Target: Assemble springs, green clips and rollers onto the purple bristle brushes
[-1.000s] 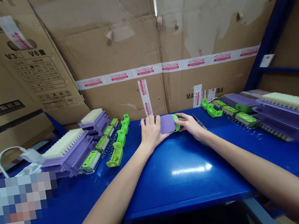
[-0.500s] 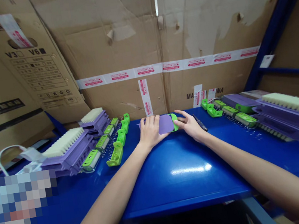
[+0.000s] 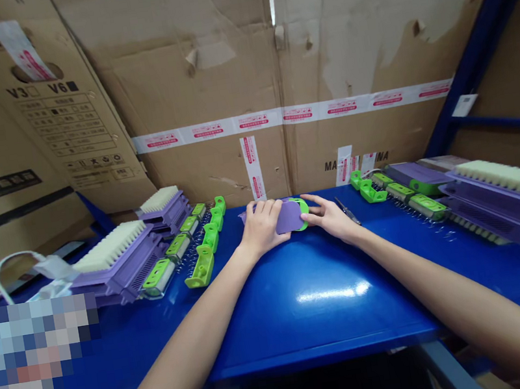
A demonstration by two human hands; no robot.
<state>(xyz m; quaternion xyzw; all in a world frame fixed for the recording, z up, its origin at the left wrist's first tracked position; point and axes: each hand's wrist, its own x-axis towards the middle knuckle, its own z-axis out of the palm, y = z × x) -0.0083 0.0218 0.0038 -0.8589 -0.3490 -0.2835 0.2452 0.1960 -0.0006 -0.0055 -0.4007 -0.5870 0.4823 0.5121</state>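
Near the back of the blue table [image 3: 307,305], my left hand [image 3: 262,224] is closed over a flat, rounded purple plastic casing [image 3: 289,217]. The fingers lie across its top and the thumb is at the near edge. A bright green end piece [image 3: 304,214] sits at the casing's right end. My right hand [image 3: 330,217] grips this green piece, thumb on the near side and index finger behind. How far the two parts are joined I cannot tell. Beside my right hand lies a slim dark tool [image 3: 347,211], perhaps a pen.
Green brackets [image 3: 201,267] and green-topped clear pieces with wire pins [image 3: 158,275] line the left. Purple parts with cream bristles [image 3: 113,245] stand behind them. More purple bristled parts [image 3: 511,194] and green brackets [image 3: 372,191] lie right. Cardboard [image 3: 203,85] walls the back.
The purple casing has tilted slightly, and more of the green rim now shows along its far edge. My right thumb has shifted a little left, onto the joint between the parts.
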